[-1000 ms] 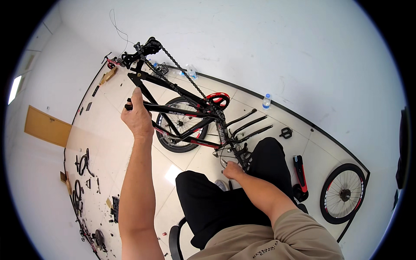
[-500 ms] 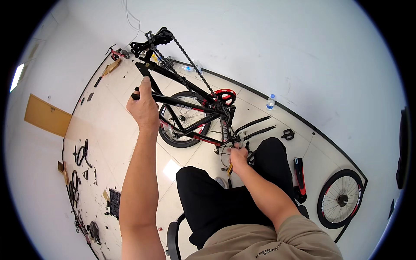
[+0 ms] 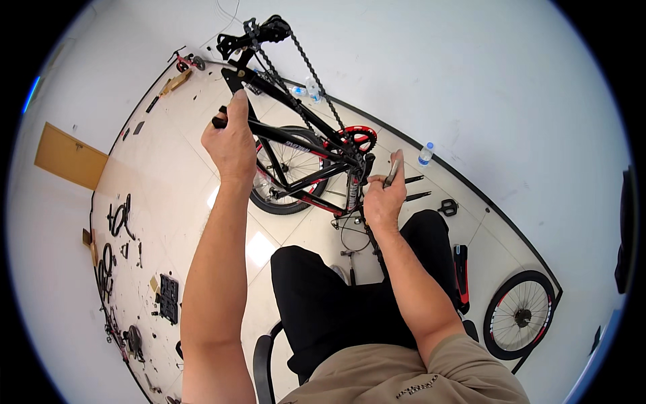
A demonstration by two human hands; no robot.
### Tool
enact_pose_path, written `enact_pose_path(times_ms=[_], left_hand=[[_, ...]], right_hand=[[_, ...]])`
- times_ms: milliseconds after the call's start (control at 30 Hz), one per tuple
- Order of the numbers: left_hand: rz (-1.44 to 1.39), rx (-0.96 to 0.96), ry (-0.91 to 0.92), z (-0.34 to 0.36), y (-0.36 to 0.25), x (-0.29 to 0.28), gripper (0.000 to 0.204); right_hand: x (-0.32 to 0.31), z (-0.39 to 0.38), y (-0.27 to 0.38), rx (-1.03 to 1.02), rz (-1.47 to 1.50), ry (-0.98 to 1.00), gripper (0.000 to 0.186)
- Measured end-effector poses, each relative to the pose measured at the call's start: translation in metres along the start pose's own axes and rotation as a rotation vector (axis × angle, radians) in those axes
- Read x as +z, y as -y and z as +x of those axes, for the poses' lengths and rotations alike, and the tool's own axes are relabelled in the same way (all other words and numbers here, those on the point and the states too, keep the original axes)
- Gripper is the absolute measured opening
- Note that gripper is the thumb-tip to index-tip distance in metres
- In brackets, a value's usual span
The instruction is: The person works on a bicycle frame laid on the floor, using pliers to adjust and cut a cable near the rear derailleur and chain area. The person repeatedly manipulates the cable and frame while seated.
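My left hand (image 3: 232, 145) is wrapped round a black tube at the rear end of a bicycle frame (image 3: 296, 135), which is held tilted in front of me. A chain (image 3: 311, 71) hangs from the derailleur (image 3: 272, 28) at the top to a red chainring (image 3: 362, 139). Raised beside the frame's lower part, my right hand (image 3: 383, 205) is closed round a grey metal tool (image 3: 393, 170). Its exact kind cannot be made out, as the fingers hide most of it. Behind the frame shows a wheel (image 3: 286, 205) with a black tyre.
A hammer (image 3: 350, 264) lies between my feet. To the right are a pedal (image 3: 447, 207), a red-and-black part (image 3: 461, 276) and a loose wheel (image 3: 523, 315) by the wall. A water bottle (image 3: 426, 153) stands there too. At left lie a black tool case (image 3: 169, 298) and scattered parts.
My right hand has risen with the tool from the frame's lower end to beside the chainring. My left hand keeps its hold on the frame, and the view has shifted a little.
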State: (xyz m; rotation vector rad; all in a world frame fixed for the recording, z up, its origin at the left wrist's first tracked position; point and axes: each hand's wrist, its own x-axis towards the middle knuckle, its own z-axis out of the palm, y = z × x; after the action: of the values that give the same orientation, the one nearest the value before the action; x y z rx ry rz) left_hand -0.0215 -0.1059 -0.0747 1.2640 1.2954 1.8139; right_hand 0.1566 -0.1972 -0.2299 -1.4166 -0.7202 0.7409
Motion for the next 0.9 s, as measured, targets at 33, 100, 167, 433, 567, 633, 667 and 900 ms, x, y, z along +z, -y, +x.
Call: enact_pose_path(times_ms=[33, 100, 167, 433, 567, 633, 667, 900], left_hand=[[-0.006, -0.002, 0.006, 0.002, 0.002, 0.0, 0.042], [-0.006, 0.004, -0.034, -0.001, 0.002, 0.009, 0.041], [-0.049, -0.044, -0.025, 0.001, -0.003, 0.004, 0.037], [-0.02, -0.066, -0.007, 0.0, -0.005, 0.008, 0.041], [-0.002, -0.077, -0.006, 0.001, -0.007, 0.006, 0.041], [-0.01, -0.078, 0.007, 0.0, -0.007, 0.01, 0.042], [-0.01, -0.079, 0.011, 0.0, -0.007, 0.01, 0.042], [-0.001, -0.083, 0.0, -0.004, -0.012, 0.011, 0.042]], right_hand=[[0.002, -0.001, -0.001, 0.018, -0.025, 0.01, 0.074], [0.014, -0.008, -0.038, -0.452, -0.295, -0.018, 0.066], [0.027, -0.033, -0.056, -0.116, -0.775, 0.655, 0.051], [-0.039, -0.06, -0.135, 0.008, -0.862, 0.906, 0.029], [-0.039, -0.062, -0.151, 0.081, -0.858, 0.909, 0.031], [-0.035, -0.062, -0.159, 0.125, -0.835, 0.906, 0.032], [-0.033, -0.063, -0.16, 0.132, -0.832, 0.915, 0.032], [-0.032, -0.069, -0.156, 0.171, -0.867, 0.975, 0.034]])
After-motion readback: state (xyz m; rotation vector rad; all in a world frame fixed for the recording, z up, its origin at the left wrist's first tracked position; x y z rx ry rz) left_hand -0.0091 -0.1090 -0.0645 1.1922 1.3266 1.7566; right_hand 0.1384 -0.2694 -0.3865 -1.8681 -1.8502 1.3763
